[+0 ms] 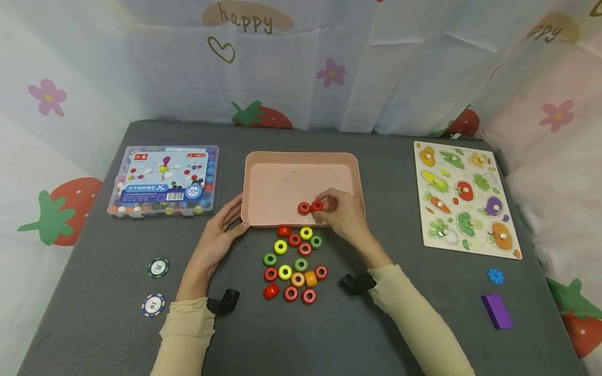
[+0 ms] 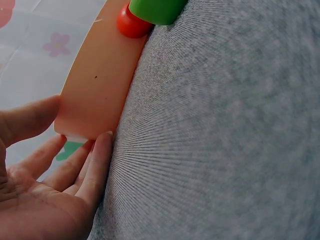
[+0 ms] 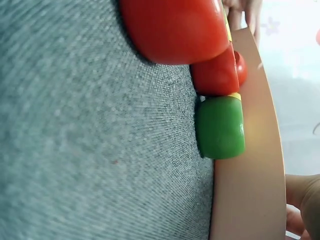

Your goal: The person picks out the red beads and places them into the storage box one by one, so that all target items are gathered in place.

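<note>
A pink tray (image 1: pixel 301 177) lies on the table. My left hand (image 1: pixel 218 235) rests at its front-left corner, the fairly straight fingers along the left side and the thumb by the front rim. Over the tray's front right, my right hand (image 1: pixel 347 214) pinches a red bead (image 1: pixel 317 205) between thumb and fingers. Another red bead (image 1: pixel 303 208) sits beside it in the tray. In front of the tray lie several barrel-shaped beads with holes, among them a yellow bead (image 1: pixel 285 272), a green bead (image 3: pixel 221 127) and an orange bead (image 1: pixel 311 279). The right fingertips are hidden in the right wrist view.
A clear plastic case (image 1: pixel 164 180) of coloured balls stands at the left, with two poker chips (image 1: pixel 158 267) in front. On the right are a vegetable puzzle board (image 1: pixel 465 198), a blue disc (image 1: pixel 496 276) and a purple block (image 1: pixel 497 312). A printed curtain (image 1: pixel 301 68) hangs behind the table.
</note>
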The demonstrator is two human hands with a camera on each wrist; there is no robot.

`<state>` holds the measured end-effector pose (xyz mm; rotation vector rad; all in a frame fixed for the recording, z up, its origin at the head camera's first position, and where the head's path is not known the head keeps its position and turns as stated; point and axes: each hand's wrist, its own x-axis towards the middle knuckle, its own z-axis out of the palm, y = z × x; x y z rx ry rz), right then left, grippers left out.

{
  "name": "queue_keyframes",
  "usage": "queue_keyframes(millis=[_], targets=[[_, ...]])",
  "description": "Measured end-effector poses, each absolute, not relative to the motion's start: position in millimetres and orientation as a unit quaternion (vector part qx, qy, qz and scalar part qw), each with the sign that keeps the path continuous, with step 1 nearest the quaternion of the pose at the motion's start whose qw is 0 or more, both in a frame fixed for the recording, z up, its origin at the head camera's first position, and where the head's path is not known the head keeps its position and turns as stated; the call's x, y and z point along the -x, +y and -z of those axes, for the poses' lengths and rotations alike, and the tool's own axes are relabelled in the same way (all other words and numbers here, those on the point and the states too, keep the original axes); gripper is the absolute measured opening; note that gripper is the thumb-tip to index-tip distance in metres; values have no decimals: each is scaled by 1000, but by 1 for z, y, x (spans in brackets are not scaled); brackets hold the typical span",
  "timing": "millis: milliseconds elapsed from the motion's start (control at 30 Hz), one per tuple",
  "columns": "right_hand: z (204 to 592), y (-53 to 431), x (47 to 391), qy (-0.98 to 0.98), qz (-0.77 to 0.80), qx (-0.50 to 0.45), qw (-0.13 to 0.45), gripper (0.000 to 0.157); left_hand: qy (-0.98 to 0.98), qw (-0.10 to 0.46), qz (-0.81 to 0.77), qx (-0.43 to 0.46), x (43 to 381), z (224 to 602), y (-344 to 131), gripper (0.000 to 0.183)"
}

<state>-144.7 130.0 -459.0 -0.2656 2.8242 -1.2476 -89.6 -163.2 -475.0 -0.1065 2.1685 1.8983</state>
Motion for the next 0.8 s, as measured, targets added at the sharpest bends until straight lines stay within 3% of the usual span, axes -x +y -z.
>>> queue_keyframes(millis=[433,600,800], targets=[[452,132,139,884,456,105,11,16,748,129,-650,39,90,475,-163,64],[441,133,127,879,451,153,15,16,747,131,-650,39,90,475,-163,64],[432,135,110,865,441,223,83,17,748,132,-649,40,89,474,-163,64]])
